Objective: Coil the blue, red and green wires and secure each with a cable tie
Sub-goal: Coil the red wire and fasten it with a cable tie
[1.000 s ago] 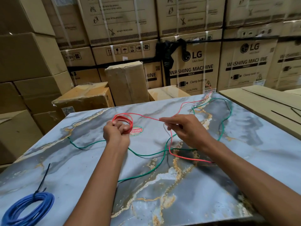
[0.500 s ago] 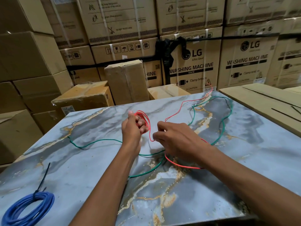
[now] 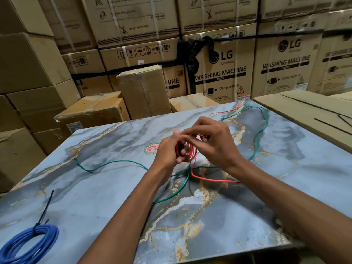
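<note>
Behind the work surface, stacked cardboard cartons (image 3: 224, 69) are seen filling the background, several printed with washing machine labels. Nearest the camera, a marbled blue-grey slab (image 3: 114, 197) with gold veining is used as the table, and a flat cardboard sheet (image 3: 308, 109) is laid against its right edge. Over the middle and right of the slab, the green wire (image 3: 112, 162) is spread loose and uncoiled, running from the left-centre, beneath the forearms, and up in a loop toward the far right corner. At the near left corner, the blue wire (image 3: 28, 242) is found already coiled and bound by a black cable tie (image 3: 44, 209), whose tail is pointed away from the camera. Above the slab's centre, the red wire (image 3: 185, 152) is held as a small coil by the left hand (image 3: 167, 151), fingers curled round the loops. One free red strand is trailed down onto the slab and under the right forearm; another is led off to the far right corner. The coil's top is pinched by the right hand (image 3: 215, 143), fingers bent over the strand. A round red-and-green sticker (image 3: 151, 148) is noted just left of the left hand.
</note>
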`<state>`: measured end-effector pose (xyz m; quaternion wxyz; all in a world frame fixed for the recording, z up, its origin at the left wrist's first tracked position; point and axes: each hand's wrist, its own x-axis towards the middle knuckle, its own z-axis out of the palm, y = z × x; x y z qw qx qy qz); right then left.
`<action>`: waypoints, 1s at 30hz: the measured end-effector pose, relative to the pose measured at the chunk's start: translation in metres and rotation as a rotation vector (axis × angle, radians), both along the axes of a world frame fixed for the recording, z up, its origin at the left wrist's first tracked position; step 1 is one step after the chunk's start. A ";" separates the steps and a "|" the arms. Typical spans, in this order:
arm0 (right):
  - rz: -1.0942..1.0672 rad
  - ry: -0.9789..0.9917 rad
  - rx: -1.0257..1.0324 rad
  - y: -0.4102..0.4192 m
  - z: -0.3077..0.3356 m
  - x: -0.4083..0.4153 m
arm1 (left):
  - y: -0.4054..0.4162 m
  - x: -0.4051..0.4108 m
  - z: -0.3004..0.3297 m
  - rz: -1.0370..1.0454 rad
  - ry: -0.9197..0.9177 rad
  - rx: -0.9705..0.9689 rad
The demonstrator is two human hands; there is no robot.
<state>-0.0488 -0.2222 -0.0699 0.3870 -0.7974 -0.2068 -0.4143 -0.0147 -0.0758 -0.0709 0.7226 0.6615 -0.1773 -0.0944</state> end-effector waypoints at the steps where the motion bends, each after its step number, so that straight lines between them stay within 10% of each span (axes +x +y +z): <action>1: -0.003 0.016 0.039 -0.003 0.001 0.000 | 0.000 -0.001 0.002 -0.018 0.018 -0.009; 12: -0.034 0.355 0.046 0.008 -0.016 0.004 | 0.009 -0.006 0.011 -0.097 0.127 -0.115; 30: -0.003 0.332 0.173 0.006 -0.002 0.003 | 0.004 -0.011 0.016 -0.142 0.224 -0.235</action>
